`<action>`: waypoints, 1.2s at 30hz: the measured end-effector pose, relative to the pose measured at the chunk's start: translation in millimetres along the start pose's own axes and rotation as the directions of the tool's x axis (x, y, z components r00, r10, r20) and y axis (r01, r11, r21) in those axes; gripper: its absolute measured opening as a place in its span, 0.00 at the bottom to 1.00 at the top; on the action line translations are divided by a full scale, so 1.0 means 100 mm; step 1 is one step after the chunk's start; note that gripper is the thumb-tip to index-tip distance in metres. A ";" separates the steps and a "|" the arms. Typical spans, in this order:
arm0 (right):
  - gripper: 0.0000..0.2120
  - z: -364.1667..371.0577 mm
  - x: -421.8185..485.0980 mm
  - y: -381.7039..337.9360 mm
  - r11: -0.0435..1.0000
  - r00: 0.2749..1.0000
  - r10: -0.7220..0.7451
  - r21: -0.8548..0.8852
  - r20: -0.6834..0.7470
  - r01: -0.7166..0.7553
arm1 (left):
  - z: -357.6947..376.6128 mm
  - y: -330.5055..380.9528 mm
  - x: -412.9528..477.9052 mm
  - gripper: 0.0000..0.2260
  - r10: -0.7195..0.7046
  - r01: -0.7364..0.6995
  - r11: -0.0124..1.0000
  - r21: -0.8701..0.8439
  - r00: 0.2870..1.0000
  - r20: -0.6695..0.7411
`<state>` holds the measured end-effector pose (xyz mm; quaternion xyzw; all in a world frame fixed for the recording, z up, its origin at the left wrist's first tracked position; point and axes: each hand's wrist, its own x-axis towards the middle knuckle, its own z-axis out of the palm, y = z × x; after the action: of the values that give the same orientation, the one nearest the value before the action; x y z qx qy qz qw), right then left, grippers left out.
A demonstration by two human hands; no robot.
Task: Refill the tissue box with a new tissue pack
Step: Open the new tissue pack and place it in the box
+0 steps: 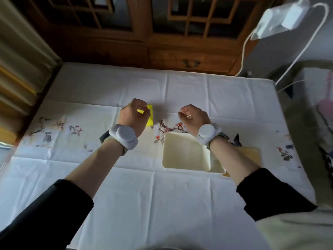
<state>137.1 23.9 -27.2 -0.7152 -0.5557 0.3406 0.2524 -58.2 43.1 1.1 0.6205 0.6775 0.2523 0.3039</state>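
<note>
Gripped the yellow tissue pack (150, 115) in the left hand (134, 116), fingers clenched round its near end, above the far side of the tablecloth (144, 186). Hid most of the pack behind the knuckles; could not tell whether it touched the cloth. Looked light and soft, a thin slippery film wrap over squashy paper, likely to buckle if pinched at one corner. Best taken across the two long sides, gently, with the opening strip kept facing up.

Hovered just right of it with the right hand (193, 117), fingers curled inward; showed a small pale sliver at the fingertips, but could not tell whether anything was truly pinched.

Sat nearer in, partly under the right forearm: the cream tissue box (182, 156), open and apparently empty, stiff-walled, easy to steady by a rim. Peeked out beyond the arm, a wooden lid (251, 155), likely the cover. Crossed the box's right corner with that forearm, so needed clearing before lowering the pack. Kept well clear: the white charger (281, 18) and cable at the far right.
</note>
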 end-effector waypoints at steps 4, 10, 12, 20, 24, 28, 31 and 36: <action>0.12 0.25 0.23 -0.17 0.996 0.999 -0.041 -0.075 0.031 0.043 | -0.05 -0.17 0.22 0.09 -0.023 0.023 0.999 0.033 1.000 0.009; 0.17 0.64 0.56 -0.35 0.984 0.987 -0.073 -0.153 0.144 0.095 | -0.02 -0.45 0.46 0.09 -0.093 0.093 0.995 0.044 0.996 0.009; 0.19 0.75 0.66 -0.39 0.975 0.980 -0.080 -0.190 0.184 0.115 | 0.00 -0.55 0.53 0.10 -0.115 0.114 0.993 0.038 0.993 0.010; 0.29 1.27 0.97 -0.38 0.896 0.944 -0.135 -0.369 0.301 0.246 | 0.10 -0.96 0.78 0.13 -0.190 0.187 0.980 0.063 0.981 0.043; 0.36 1.42 1.05 -0.32 0.835 0.931 -0.200 -0.444 0.306 0.325 | 0.14 -1.08 0.84 0.13 -0.222 0.218 0.974 0.063 0.973 0.058; 0.44 1.58 1.13 -0.24 0.771 0.915 -0.215 -0.516 0.340 0.373 | 0.23 -1.20 0.93 0.14 -0.255 0.252 0.966 0.053 0.965 0.069; 0.48 1.69 1.18 -0.18 0.747 0.916 -0.209 -0.548 0.343 0.376 | 0.34 -1.28 1.00 0.15 -0.269 0.265 0.963 0.054 0.960 0.081; 0.49 1.76 1.25 -0.12 0.702 0.901 -0.244 -0.576 0.359 0.419 | 0.43 -1.37 1.03 0.17 -0.276 0.272 0.961 0.048 0.957 0.089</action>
<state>13.6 144.3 -156.5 -0.5947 -0.7859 0.1677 -0.0229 -125.3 129.9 -137.1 0.5370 0.7461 0.1662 0.3569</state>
